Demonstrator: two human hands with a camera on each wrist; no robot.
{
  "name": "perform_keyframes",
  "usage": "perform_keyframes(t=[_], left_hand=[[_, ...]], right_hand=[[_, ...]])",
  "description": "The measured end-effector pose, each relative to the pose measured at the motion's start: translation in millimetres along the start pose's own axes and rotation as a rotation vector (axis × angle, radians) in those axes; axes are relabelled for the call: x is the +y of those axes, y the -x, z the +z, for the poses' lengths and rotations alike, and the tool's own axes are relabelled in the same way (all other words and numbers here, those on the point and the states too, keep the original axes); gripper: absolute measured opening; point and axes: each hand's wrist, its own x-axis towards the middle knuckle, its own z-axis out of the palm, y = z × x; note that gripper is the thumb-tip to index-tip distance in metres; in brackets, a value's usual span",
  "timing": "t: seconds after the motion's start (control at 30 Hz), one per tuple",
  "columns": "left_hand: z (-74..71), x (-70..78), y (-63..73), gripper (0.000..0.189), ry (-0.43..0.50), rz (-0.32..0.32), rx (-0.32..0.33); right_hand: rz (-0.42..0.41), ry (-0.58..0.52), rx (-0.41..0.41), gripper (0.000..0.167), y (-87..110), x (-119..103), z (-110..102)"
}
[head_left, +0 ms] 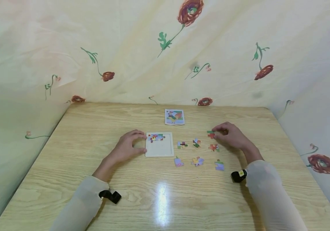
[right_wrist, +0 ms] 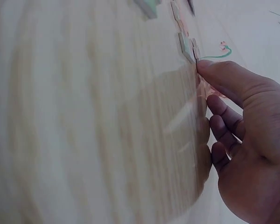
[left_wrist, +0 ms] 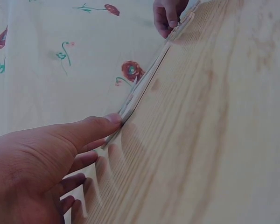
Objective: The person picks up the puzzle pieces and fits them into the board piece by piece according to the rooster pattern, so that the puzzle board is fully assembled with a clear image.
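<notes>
My left hand [head_left: 127, 146] rests at the left side of a square white puzzle tray [head_left: 159, 152], fingertips near the upper corner and thumb lower down the same edge. Joined pieces with a rooster's head [head_left: 155, 138] lie along the tray's top. In the left wrist view the thumb [left_wrist: 95, 129] touches the tray's edge, other fingers spread over the table. To the right, my right hand [head_left: 230, 136] pinches the edge of a red and green puzzle piece [head_left: 210, 134] between thumb and fingertips. Its thumb [right_wrist: 224, 74] lies along that piece in the right wrist view.
Several loose puzzle pieces [head_left: 197, 161] lie between the tray and the right hand, one red piece [head_left: 213, 147] just below that hand. Behind the tray lies a rooster picture card [head_left: 174, 117]. A flowered cloth [head_left: 136, 64] hangs around the wooden table [head_left: 95, 118].
</notes>
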Motion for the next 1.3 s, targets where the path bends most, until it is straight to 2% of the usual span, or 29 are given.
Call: perform_keyframes(t=[0.47, 0.7, 0.93, 1.3], left_hand=[[1.0, -0.8, -0.4, 0.048, 0.004, 0.000, 0.007], [2.2, 0.4, -0.4, 0.048, -0.006, -0.018, 0.004], [2.4, -0.4, 0.5, 0.048, -0.001, -0.011, 0.009], [5.2, -2.0, 1.7, 0.048, -0.011, 0.006, 0.020]], right_hand=[[0.034, 0.044, 0.030, 0.032, 1.6, -4.7, 1.4], [-0.015, 0.028, 0.050, 0.033, 2.5, -12.4, 8.2], [-0.056, -0.008, 0.090, 0.032, 2.0, -38.8, 23.6], [-0.106, -0.070, 0.092, 0.033, -6.9, -77.1, 52.5]])
